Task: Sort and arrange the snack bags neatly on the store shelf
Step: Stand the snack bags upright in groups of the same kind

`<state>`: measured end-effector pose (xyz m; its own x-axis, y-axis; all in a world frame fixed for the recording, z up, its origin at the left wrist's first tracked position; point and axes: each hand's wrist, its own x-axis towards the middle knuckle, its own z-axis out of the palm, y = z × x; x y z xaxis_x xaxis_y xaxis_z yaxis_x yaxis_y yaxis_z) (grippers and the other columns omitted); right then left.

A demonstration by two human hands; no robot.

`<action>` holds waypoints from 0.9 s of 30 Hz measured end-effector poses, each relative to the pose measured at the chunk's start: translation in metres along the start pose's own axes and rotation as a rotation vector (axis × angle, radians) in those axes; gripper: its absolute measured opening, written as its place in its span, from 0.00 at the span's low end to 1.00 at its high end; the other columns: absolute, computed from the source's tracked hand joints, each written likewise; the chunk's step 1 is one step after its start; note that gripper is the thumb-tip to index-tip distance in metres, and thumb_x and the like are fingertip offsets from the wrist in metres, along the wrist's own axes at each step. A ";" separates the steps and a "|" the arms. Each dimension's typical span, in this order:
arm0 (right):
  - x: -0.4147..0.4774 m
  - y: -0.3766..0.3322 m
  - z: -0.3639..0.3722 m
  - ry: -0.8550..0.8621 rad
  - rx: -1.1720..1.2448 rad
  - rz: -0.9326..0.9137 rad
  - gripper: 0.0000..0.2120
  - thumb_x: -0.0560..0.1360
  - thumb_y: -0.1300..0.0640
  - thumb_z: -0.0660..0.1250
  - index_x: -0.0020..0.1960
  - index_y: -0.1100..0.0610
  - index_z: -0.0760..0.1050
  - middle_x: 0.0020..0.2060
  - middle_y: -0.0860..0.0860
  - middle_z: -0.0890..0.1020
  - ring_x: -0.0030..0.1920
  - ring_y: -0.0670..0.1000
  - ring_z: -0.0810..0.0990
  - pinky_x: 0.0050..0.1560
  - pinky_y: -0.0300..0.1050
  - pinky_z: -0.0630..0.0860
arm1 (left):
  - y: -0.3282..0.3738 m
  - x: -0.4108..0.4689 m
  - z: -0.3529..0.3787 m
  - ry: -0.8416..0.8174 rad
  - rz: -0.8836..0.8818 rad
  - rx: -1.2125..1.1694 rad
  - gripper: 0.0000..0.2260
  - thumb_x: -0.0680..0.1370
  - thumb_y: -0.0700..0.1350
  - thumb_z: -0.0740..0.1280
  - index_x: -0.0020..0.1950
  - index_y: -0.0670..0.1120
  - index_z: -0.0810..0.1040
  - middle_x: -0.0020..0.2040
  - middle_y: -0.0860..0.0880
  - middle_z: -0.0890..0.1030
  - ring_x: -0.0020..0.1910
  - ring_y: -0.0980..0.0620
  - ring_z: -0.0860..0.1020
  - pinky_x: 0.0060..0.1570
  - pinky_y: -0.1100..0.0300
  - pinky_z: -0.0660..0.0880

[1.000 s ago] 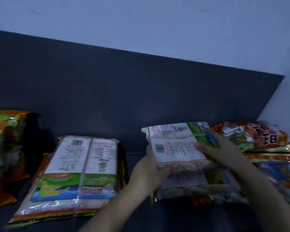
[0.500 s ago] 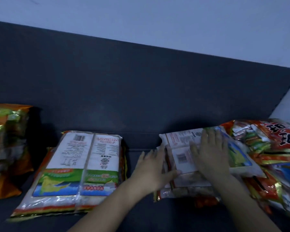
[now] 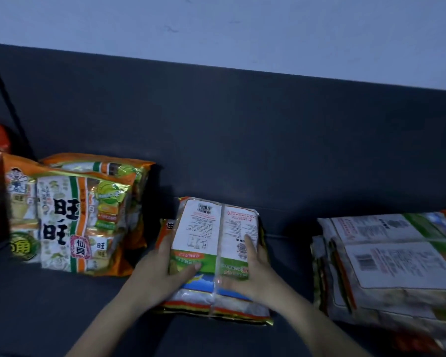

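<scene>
Snack bag (image 3: 211,235) lies back-side up at the middle of the shelf (image 3: 49,305), on top of another bag. My left hand (image 3: 162,274) grips its left edge, thumb on top — my right hand (image 3: 255,274) rests flat along the right edge, fingers straight. Orange bags (image 3: 70,220) stand to the left; a flat stack (image 3: 386,266) lies to the right.

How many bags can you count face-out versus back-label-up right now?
Face-out orange bags: 2, the front bag and rear bag at left.
Back-label-up bags: 2, the centre bag between the left hand and right hand, and the right pile's top bag.
Total: 4; bags underneath not countable.
</scene>
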<state>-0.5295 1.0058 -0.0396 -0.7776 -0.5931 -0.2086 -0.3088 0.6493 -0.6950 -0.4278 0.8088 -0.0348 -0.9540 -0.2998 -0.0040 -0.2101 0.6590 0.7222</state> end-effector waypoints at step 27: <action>-0.177 0.146 -0.298 0.643 -0.342 0.484 0.43 0.66 0.26 0.58 0.75 0.46 0.57 0.74 0.56 0.58 0.71 0.59 0.63 0.70 0.53 0.62 | 0.313 0.057 0.216 -0.443 0.720 -0.335 0.53 0.65 0.59 0.75 0.74 0.60 0.36 0.71 0.51 0.69 0.65 0.52 0.73 0.60 0.50 0.75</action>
<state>-0.6001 1.3481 0.1010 -0.9922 0.1015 0.0727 0.0683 0.9287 -0.3644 -0.5945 1.1467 0.0414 -0.8399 0.4453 0.3104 0.4757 0.3285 0.8160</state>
